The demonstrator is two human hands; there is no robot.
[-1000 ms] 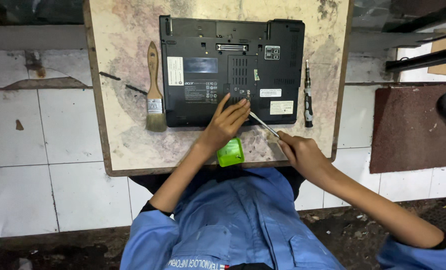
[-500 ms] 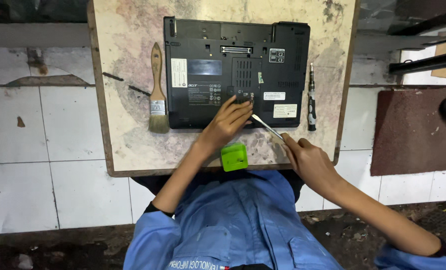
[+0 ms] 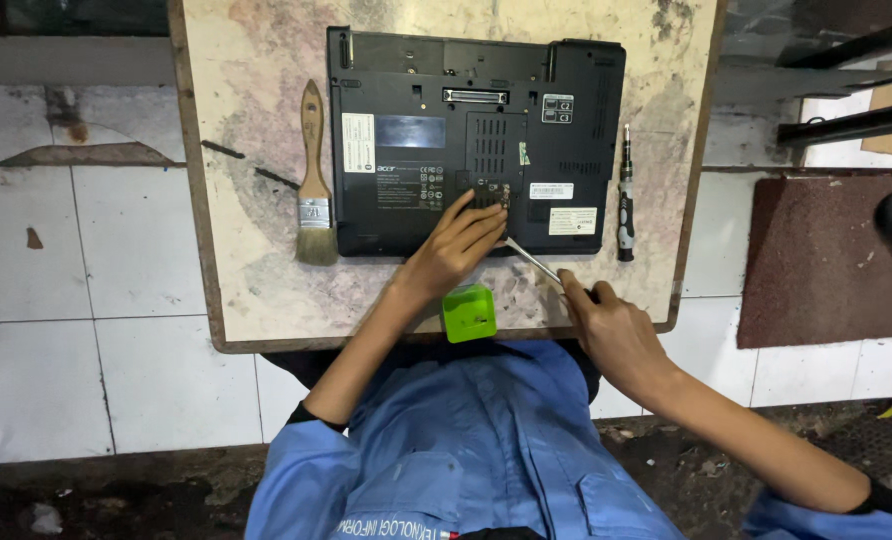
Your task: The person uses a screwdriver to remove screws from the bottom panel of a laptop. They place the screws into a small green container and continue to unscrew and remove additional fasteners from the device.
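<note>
Presently catalogued, seen from the head camera:

1. Table: small, worn, stained top, dark rim, standing over a white tiled floor. It is carrying every item below.

2. Laptop: black, lying closed and underside up, filling the far middle of the table with its back edge toward the far edge. It is lying this way so that the base panel and its vents are facing the person.

3. Left hand: resting on the laptop's near middle, fingers spread and curled, fingertips pressing at a small opened patch beside the vent grille. It is likely steadying the base; it is gripping nothing that shows.

4. Right hand: lying near the table's near-right corner, closed around the handle of a thin tool. The metal shaft is slanting up and left so that its tip is reaching the same patch, just beside the left fingertips.

5. Brush: wooden handle, pale bristles, lying just left of the laptop, parallel to its side, bristles toward the near edge.

6. Screwdriver: dark, slim, lying just right of the laptop, parallel to it, within the right hand's reach.

7. Green box: small, sitting at the near edge between the two forearms, close under the hands.

8. Blue shirt: the person's own, showing below the near edge.
</note>
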